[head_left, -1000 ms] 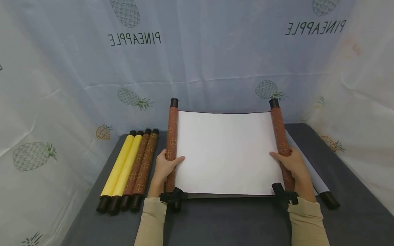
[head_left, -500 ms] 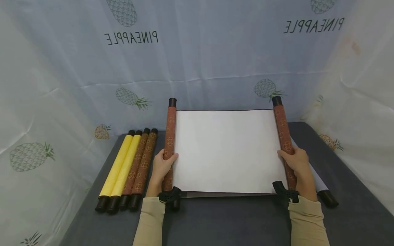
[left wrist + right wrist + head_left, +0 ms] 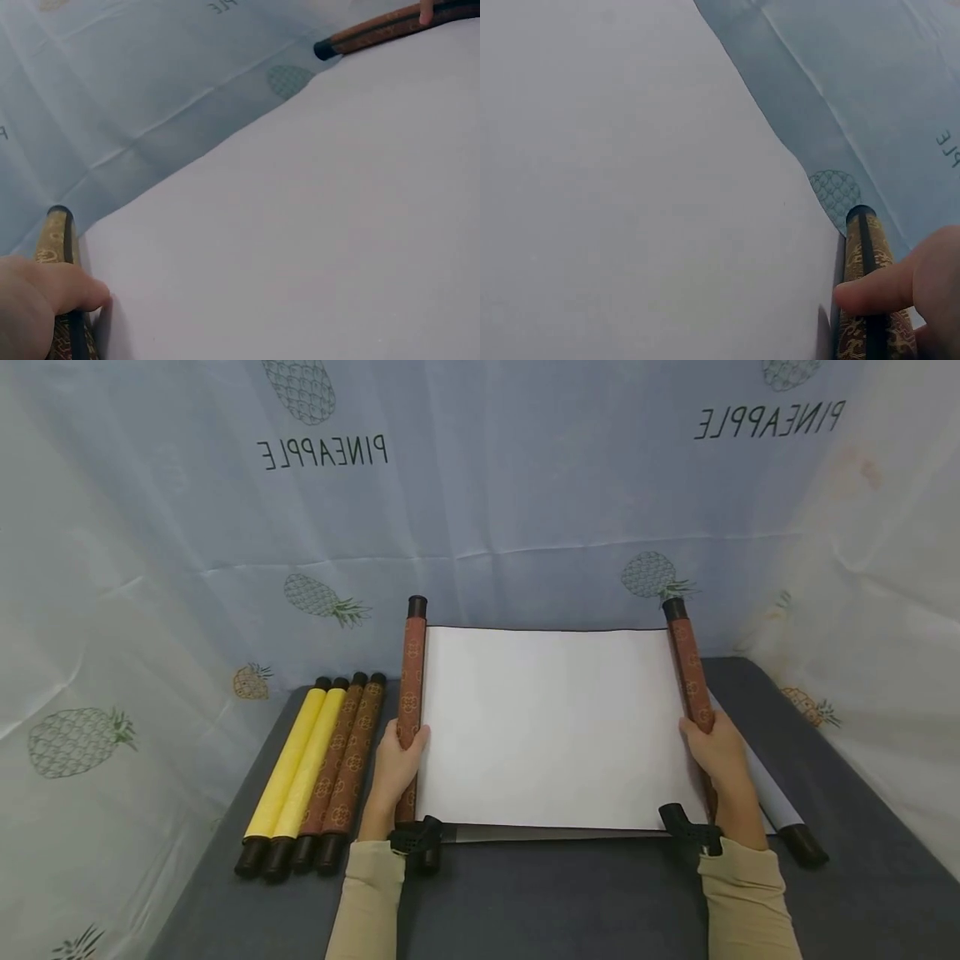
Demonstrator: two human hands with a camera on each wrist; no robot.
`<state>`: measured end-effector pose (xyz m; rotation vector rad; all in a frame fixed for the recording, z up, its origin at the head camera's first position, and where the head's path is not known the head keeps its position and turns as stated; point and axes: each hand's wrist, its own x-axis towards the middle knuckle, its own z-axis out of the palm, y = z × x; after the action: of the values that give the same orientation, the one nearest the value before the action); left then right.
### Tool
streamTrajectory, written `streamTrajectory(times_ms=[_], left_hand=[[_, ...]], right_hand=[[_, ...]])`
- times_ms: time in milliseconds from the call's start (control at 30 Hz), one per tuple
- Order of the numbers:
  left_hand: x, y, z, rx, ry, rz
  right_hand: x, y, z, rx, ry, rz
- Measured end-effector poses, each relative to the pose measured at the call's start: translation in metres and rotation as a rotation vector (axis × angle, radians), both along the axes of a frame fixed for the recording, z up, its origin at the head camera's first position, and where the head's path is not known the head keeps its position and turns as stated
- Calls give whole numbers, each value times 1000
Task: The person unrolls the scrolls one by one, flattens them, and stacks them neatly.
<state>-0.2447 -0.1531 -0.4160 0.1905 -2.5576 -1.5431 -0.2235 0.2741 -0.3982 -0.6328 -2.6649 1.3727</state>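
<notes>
A brown patterned scroll with black end caps is partly unrolled, its blank white sheet stretched between two rolled ends. My left hand grips the left roll, with the thumb lying over its inner side. On the other side my right hand holds the right roll, which leans outward at the bottom. In the left wrist view the left thumb crosses the roll next to the sheet. The right wrist view shows the right thumb across a gold-patterned roll with a dark stripe. Most fingers are hidden behind the rolls.
Two yellow scrolls and two brown scrolls lie side by side at left on the dark grey table. A pale roll with a black cap lies beyond my right hand. A pineapple-print curtain encloses the table.
My hands have moved slightly apart, the left one leftward and the right one rightward, with the rolls in them. A little more white sheet shows between the rolls.
</notes>
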Motion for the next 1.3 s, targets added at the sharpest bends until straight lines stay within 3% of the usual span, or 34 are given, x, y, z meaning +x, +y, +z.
streamTrajectory(times_ms=[167, 433, 733, 1067, 1300], left_hand=[[-1, 0, 1, 2, 6, 14], [1, -4, 2, -16, -37, -32], [0, -7, 0, -38, -16, -31], [0, -10, 1, 26, -7, -13], [0, -13, -1, 30, -64, -53]], right_hand=[[-1, 0, -1, -25, 20, -59], [0, 7, -3, -77, 35, -100], [2, 11, -3, -28, 18, -117], [2, 14, -2, -11, 51, -145], [2, 17, -2, 49, 32, -142]])
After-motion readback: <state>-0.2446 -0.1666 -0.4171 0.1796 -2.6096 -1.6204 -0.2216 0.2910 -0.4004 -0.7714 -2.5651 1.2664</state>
